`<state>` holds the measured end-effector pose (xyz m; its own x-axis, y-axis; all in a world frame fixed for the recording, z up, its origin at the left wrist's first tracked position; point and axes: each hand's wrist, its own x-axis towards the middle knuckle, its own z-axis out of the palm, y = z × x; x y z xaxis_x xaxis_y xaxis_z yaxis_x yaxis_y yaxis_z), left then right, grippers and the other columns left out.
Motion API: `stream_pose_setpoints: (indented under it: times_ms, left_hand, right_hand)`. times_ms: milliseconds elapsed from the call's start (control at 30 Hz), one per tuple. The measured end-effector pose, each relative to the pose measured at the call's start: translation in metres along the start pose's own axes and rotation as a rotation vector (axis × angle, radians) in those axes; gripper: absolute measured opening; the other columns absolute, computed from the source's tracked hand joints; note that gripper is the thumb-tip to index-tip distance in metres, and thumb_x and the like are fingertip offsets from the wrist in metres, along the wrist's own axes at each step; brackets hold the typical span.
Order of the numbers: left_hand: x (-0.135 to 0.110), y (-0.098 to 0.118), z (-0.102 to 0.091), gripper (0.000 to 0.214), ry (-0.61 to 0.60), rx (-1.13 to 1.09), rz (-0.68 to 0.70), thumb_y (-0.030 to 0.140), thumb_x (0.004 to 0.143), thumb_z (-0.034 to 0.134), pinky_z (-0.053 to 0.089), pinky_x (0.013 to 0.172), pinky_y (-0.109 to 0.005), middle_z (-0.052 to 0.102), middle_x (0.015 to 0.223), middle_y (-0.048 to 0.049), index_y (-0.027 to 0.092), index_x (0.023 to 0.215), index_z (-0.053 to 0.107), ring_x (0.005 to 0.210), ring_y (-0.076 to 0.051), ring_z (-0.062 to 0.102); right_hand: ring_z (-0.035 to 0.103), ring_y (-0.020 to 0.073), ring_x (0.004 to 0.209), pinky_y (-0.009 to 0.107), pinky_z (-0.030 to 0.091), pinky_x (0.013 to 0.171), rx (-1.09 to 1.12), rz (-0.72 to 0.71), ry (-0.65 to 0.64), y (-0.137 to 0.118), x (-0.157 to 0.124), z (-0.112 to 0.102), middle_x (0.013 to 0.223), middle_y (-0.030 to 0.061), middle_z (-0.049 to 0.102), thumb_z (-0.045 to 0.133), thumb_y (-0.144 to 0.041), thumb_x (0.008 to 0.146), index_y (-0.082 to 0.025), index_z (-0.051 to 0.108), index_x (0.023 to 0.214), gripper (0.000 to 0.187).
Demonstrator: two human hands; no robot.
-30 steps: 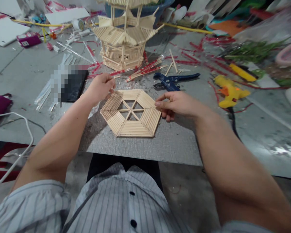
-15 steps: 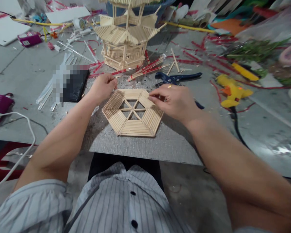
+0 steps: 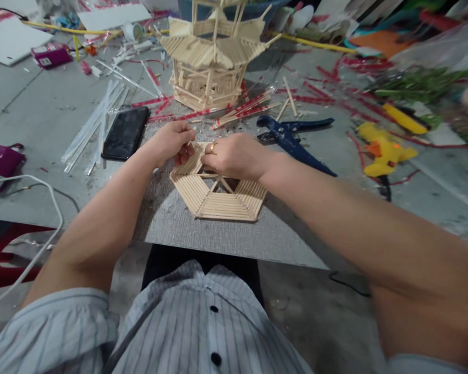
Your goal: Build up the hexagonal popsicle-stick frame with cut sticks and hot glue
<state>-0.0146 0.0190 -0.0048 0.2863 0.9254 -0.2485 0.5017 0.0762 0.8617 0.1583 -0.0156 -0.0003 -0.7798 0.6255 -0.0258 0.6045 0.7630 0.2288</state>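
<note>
A flat hexagonal frame of thin wooden sticks (image 3: pixel 222 200) lies on the grey board (image 3: pixel 281 234) in front of me. My left hand (image 3: pixel 171 143) is at the frame's far left corner, fingers pinched on a thin stick. My right hand (image 3: pixel 234 156), with a ring on one finger, lies curled over the frame's far edge, its fingertips meeting the left hand's. What the right fingers pinch is hidden. Behind the frame stands a tiered stick pagoda (image 3: pixel 212 57).
Blue cutters (image 3: pixel 292 137) lie to the right of the frame, a yellow glue gun (image 3: pixel 386 150) farther right. A black phone (image 3: pixel 125 132) and clear glue sticks (image 3: pixel 93 124) lie at left. Red-wrapped sticks (image 3: pixel 245 109) litter the table. A white cable (image 3: pixel 31 218) hangs at left.
My right hand has moved left from the frame's right corner across its far edge to meet the left hand. The left hand has stayed at the far left corner.
</note>
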Motion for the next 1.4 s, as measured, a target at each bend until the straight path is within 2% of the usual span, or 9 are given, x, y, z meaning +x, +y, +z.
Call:
stream_pose_setpoints:
  times_ms: [167,400,600,700,867,1067,1200,1300,1400]
  left_hand:
    - [-0.001,0.002,0.001,0.011,0.001,0.015,-0.010,0.020,0.090,0.043,0.036,0.047,-0.019,0.056,0.058,0.0030,0.019,0.081,0.050,0.042,-0.006,0.048]
    - [-0.002,0.003,0.003,0.014,0.001,0.011,0.003,0.018,0.089,0.044,0.035,0.047,-0.020,0.055,0.056,0.0027,0.018,0.076,0.050,0.042,-0.006,0.047]
    - [-0.003,0.004,0.003,0.015,0.009,0.024,0.007,0.019,0.090,0.044,0.035,0.047,-0.020,0.053,0.054,0.0034,0.018,0.077,0.052,0.041,-0.006,0.046]
    - [-0.003,0.005,0.003,0.015,0.007,0.020,0.004,0.018,0.090,0.045,0.032,0.045,-0.019,0.052,0.053,0.0041,0.018,0.076,0.050,0.040,-0.005,0.044]
    - [-0.001,0.004,0.002,0.014,0.060,-0.054,0.035,0.021,0.091,0.043,0.034,0.045,-0.019,0.054,0.058,0.0038,0.019,0.078,0.048,0.041,-0.005,0.047]
    - [0.001,0.006,-0.002,0.013,0.213,-0.023,0.078,0.026,0.092,0.045,0.038,0.050,-0.020,0.059,0.070,0.0009,0.019,0.083,0.051,0.047,-0.005,0.048]
    - [-0.005,0.012,0.000,0.011,0.224,0.026,0.140,0.025,0.089,0.049,0.036,0.051,-0.021,0.058,0.070,0.0000,0.018,0.083,0.055,0.051,-0.006,0.048]
    - [-0.010,0.014,0.005,0.008,0.173,0.057,0.164,0.021,0.087,0.052,0.035,0.051,-0.021,0.058,0.068,0.0005,0.017,0.083,0.059,0.049,-0.005,0.044]
    - [-0.016,0.018,0.011,0.007,0.010,0.114,0.164,0.019,0.082,0.058,0.035,0.052,-0.021,0.059,0.064,0.0011,0.016,0.079,0.064,0.048,-0.005,0.044]
  right_hand:
    - [0.058,0.0198,0.082,0.031,0.032,0.064,0.018,-0.074,0.003,-0.002,0.005,-0.003,0.086,0.0108,0.069,0.038,-0.012,0.089,-0.015,0.068,0.089,0.029]
    - [0.058,0.0207,0.085,0.032,0.034,0.065,-0.146,-0.197,-0.077,-0.003,0.004,-0.005,0.093,0.0146,0.068,0.027,-0.011,0.095,-0.010,0.067,0.102,0.041]
    - [0.059,0.0234,0.089,0.033,0.033,0.065,-0.099,-0.146,-0.133,-0.006,0.004,-0.005,0.093,0.0162,0.068,0.027,-0.009,0.093,-0.010,0.067,0.103,0.041]
    - [0.059,0.0214,0.086,0.032,0.031,0.063,0.016,-0.069,-0.065,-0.004,0.003,-0.003,0.091,0.0128,0.069,0.035,-0.011,0.091,-0.013,0.068,0.098,0.034]
    - [0.058,0.0203,0.085,0.031,0.029,0.062,0.165,0.180,0.136,0.003,-0.018,0.000,0.092,0.0096,0.069,0.036,-0.033,0.096,-0.017,0.067,0.088,0.036]
    - [0.059,0.0224,0.081,0.032,0.028,0.062,0.146,0.784,0.156,0.025,-0.072,-0.010,0.081,0.0134,0.067,0.036,-0.046,0.096,-0.015,0.068,0.079,0.047]
    - [0.060,0.0285,0.092,0.035,0.029,0.064,0.151,1.207,0.000,0.045,-0.098,-0.014,0.101,0.0191,0.069,0.046,-0.044,0.091,-0.014,0.070,0.105,0.040]
    - [0.058,0.0309,0.099,0.037,0.029,0.066,0.216,1.282,-0.157,0.053,-0.107,-0.008,0.112,0.0223,0.065,0.049,-0.049,0.088,-0.015,0.070,0.108,0.044]
    - [0.057,0.0297,0.098,0.037,0.030,0.068,0.292,1.259,-0.233,0.057,-0.113,0.003,0.114,0.0211,0.065,0.051,-0.054,0.086,-0.016,0.071,0.107,0.048]
